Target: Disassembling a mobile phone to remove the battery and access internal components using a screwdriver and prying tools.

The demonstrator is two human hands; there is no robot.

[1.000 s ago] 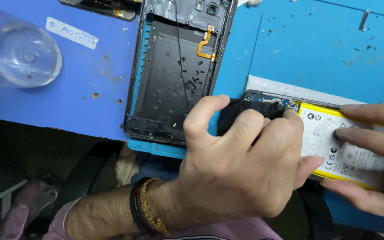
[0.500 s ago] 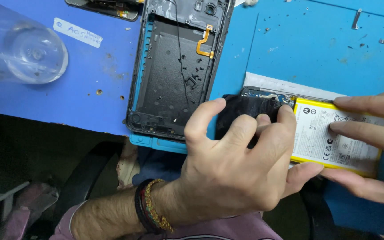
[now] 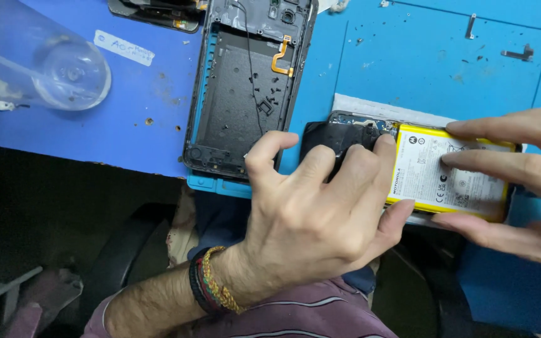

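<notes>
My left hand [image 3: 320, 213] pinches the black end of the phone [image 3: 345, 134]; my right hand [image 3: 521, 181] lies flat, fingers spread, on its battery [image 3: 446, 178], at the mat [image 3: 439, 69] edge. I should press evenly, not bend the battery.

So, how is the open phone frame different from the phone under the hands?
The open phone frame is empty and dark inside, untouched; the phone under the hands carries a white and yellow battery, and the left hand and right hand press on it. The frame lies lengthwise away, the other sideways. Both rest on the blue mat.
</notes>
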